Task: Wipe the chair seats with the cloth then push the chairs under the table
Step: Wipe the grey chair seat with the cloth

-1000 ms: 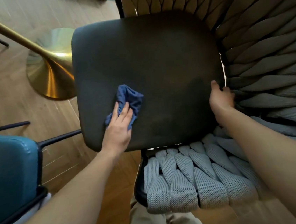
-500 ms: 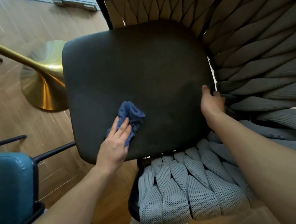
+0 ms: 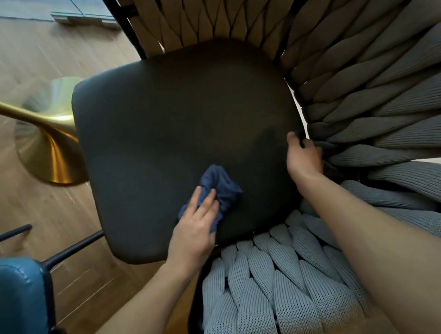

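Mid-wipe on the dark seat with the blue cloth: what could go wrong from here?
1. The blue cloth is bunched under the left hand, so little of it touches the dark seat and streaks may be missed.
2. The right hand grips the seat edge against the woven backrest; fingers could get pinched if the chair shifts.
3. The gold table base sits close to the seat and may block the push-in.

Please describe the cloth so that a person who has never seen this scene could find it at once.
Look first at the big dark seat of the chair with the woven grey backrest. Near the seat's front edge, the left hand presses straight fingers on a small crumpled cloth. It is the only blue fabric on the dark seat; the other blue thing, a teal padded chair, stands apart at lower left.
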Tool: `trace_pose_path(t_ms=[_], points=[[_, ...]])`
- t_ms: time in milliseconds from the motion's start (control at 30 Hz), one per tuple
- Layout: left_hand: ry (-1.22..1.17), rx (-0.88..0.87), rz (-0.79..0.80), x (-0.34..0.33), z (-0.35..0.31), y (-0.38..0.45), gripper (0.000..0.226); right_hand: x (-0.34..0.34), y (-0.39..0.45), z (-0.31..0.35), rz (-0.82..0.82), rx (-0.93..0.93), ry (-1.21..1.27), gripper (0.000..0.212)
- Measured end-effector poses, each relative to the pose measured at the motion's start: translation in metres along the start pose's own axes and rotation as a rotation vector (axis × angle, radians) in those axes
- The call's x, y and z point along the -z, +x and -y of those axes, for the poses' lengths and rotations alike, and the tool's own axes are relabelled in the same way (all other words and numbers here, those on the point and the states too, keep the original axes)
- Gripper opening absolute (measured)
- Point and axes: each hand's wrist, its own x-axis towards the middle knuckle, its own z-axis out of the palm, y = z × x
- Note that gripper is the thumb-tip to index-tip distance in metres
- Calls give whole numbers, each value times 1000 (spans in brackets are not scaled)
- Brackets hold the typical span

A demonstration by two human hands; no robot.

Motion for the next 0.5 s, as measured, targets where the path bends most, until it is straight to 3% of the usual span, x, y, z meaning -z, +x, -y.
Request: trace_pose_path(t_ms=[100, 200, 300, 500], points=[[-161, 323, -169, 0, -12, 21, 49, 0, -1, 0, -2, 1, -6, 66], [-300, 402, -242, -1, -47, 80, 51, 2, 1, -1, 3, 3, 2, 63], [-283, 257, -129, -9, -76, 124, 49, 4, 2, -2, 0, 19, 13, 61], [-90, -319, 214, -18, -68, 99, 50, 7, -8, -1, -22, 62, 12, 55]])
